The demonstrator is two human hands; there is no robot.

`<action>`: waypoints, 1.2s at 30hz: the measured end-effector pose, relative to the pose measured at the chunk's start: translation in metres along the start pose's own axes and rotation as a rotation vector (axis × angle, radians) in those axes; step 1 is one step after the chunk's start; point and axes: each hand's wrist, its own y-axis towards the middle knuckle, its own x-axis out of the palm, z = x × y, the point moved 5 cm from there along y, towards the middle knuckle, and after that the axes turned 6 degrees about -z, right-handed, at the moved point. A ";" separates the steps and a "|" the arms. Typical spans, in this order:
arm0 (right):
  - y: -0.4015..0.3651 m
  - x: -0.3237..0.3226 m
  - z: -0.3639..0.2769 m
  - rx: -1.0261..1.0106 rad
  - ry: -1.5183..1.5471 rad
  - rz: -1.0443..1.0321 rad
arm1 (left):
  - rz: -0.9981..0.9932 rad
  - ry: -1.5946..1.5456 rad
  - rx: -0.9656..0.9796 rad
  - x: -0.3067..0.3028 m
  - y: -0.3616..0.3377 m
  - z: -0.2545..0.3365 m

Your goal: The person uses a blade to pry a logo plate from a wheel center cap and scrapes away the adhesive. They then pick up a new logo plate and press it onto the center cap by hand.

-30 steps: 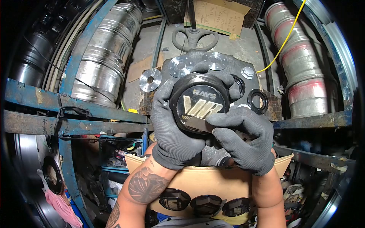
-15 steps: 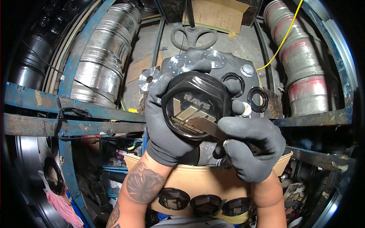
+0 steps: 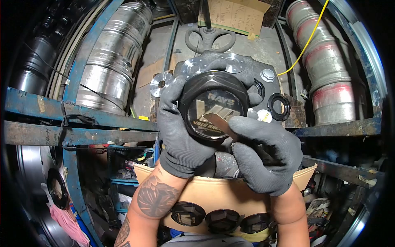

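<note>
My left hand [image 3: 179, 129], in a dark grey glove, grips a black hexagonal wheel center cap [image 3: 218, 88] from the side and behind. Its face is turned up to me and bears "RAYS" lettering and a gold-silver emblem. Between the thumb and fingers of my gloved right hand [image 3: 273, 150] is a thin flat metal blade [image 3: 218, 122]. The blade's tip lies over the emblem, covering part of it; whether it touches cannot be made out. Part of the right fingers is hidden behind the thumb.
Three black caps [image 3: 188, 214] lie on cardboard [image 3: 230, 191] near my lap. Beyond my hands, metal discs [image 3: 193, 68], black rings [image 3: 279, 107] and a silver cap [image 3: 267, 75] rest on a dark cloth. Stacked wheel rims [image 3: 105, 78] and blue metal frames [image 3: 78, 115] flank both sides.
The cap has risen slightly and its face has tilted. My right hand has shifted left and a little upward, with the blade now angled more steeply across the emblem.
</note>
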 end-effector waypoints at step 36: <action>0.006 0.017 -0.009 -0.210 -0.330 -0.114 | 0.086 -0.025 0.140 0.005 -0.001 0.004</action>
